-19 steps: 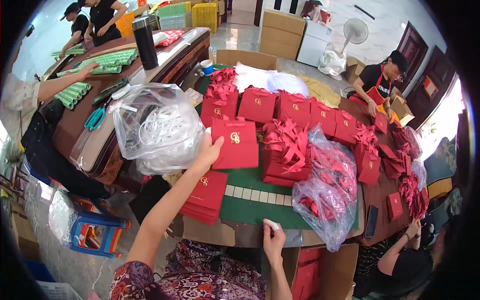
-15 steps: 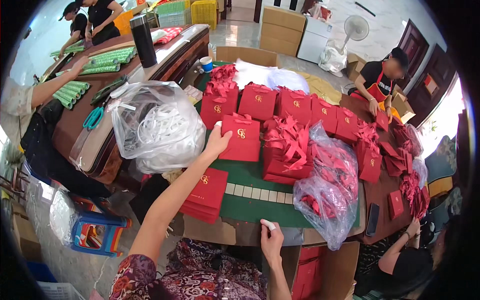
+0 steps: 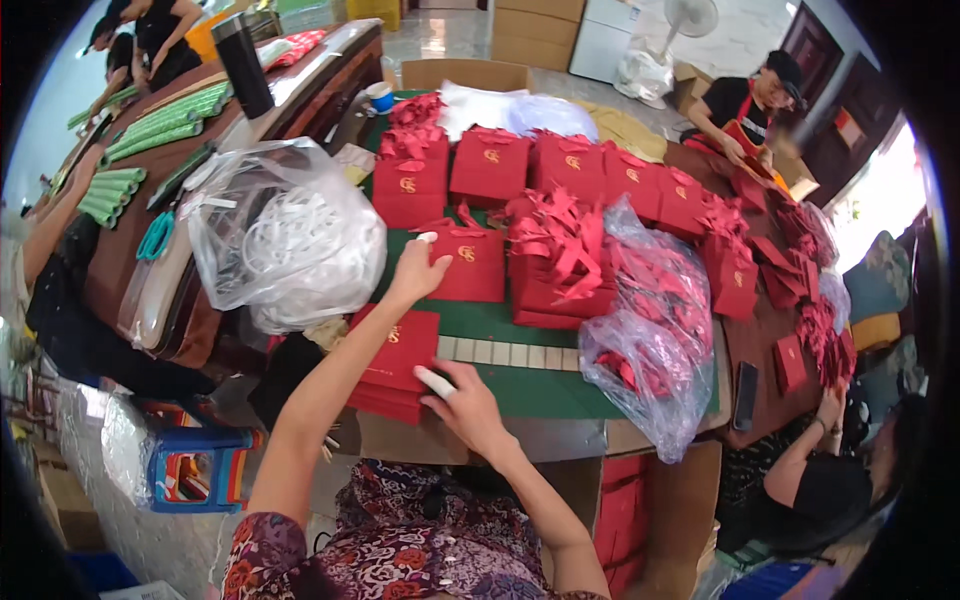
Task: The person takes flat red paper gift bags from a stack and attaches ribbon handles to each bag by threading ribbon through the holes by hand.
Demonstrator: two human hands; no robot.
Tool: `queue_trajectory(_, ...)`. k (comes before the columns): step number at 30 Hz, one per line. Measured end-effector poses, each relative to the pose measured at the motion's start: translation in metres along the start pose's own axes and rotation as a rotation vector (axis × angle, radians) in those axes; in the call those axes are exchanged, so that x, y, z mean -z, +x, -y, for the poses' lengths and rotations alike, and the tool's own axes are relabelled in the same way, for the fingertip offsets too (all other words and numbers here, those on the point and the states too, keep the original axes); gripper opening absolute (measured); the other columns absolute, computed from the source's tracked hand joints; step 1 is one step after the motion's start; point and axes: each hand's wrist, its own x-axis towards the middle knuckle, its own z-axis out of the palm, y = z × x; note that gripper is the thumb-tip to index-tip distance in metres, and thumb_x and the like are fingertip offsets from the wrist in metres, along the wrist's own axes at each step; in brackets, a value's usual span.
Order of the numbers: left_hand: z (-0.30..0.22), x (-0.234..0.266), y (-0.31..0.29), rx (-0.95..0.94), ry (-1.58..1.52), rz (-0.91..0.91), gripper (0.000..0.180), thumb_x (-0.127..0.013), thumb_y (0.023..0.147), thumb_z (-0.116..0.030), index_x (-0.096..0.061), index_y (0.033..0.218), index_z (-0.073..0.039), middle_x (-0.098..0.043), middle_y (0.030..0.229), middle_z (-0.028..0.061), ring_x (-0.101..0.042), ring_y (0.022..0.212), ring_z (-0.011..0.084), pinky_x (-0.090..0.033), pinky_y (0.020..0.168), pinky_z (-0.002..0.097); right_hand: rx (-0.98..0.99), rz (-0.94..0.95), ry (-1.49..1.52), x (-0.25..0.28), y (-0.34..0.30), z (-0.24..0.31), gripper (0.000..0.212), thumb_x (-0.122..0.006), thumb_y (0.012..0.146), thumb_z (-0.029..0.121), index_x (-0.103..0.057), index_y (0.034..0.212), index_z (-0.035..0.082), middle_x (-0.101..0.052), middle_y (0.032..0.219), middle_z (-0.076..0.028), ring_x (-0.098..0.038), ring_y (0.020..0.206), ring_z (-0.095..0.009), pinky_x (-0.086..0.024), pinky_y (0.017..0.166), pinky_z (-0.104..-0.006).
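A red paper gift bag point(image 3: 466, 268) with gold print and a ribbon handle lies near the middle of the green mat point(image 3: 480, 322). My left hand point(image 3: 416, 274) is at that bag's left edge, thumb and forefinger spread. Nearer to me, a stack of flat red bags point(image 3: 398, 352) lies at the mat's left. My right hand point(image 3: 470, 408) reaches to the stack's right edge, with thumb and forefinger apart. White covers wrap a fingertip on each hand. A row of small pale rectangular strips point(image 3: 510, 354) runs across the mat, right of the stack.
Red bags point(image 3: 490, 165) stand in a row behind, and a ribbon-topped pile point(image 3: 560, 250) sits right of centre. Clear plastic bags point(image 3: 290, 235) point(image 3: 650, 340) flank the work area. A phone point(image 3: 745, 395) lies at right. Co-workers point(image 3: 745, 110) work around the tables.
My right hand has moved left from the table's front edge to the stack of flat bags. The bag by my left hand looks lower and flatter, and that hand's grip has loosened.
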Motion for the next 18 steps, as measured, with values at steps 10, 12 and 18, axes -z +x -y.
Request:
queue_trajectory(10, -0.123, 0.114, -0.086, 0.062, -0.856, 0.241, 0.031, -0.059, 0.096, -0.008, -0.058, 0.126, 0.0, -0.065, 0.11, 0.0102, -0.064, 0.099, 0.0161, -0.053, 0.083, 0.0295, 0.13, -0.287, 0.08, 0.009, -0.028, -0.012, 0.035, -0.073, 0.081, 0.003, -0.071, 0.115, 0.01, -0.069, 0.111, -0.009, -0.068, 0.093, -0.028, -0.056, 0.08, -0.0339)
queue_trajectory(12, -0.163, 0.151, -0.097, 0.051, -1.177, 0.213, 0.038, -0.056, 0.099, -0.018, -0.053, 0.132, 0.0, -0.06, 0.12, 0.0126, -0.061, 0.107, 0.0203, -0.054, 0.085, 0.0341, 0.093, -0.362, 0.073, 0.023, -0.053, -0.016, 0.034, -0.072, 0.082, 0.0, -0.071, 0.115, 0.01, -0.07, 0.108, -0.01, -0.069, 0.092, -0.027, -0.056, 0.081, -0.034)
queue_trajectory(18, -0.274, 0.222, -0.121, -0.311, -1.71, 0.528, 0.08, -0.045, 0.098, -0.057, -0.016, 0.156, -0.012, -0.035, 0.147, 0.0209, -0.048, 0.115, 0.0339, -0.052, 0.077, 0.0477, -0.099, -0.453, -0.084, 0.054, -0.144, -0.043, 0.036, -0.071, 0.082, -0.003, -0.071, 0.116, 0.009, -0.069, 0.11, -0.011, -0.068, 0.097, -0.026, -0.056, 0.084, -0.0332)
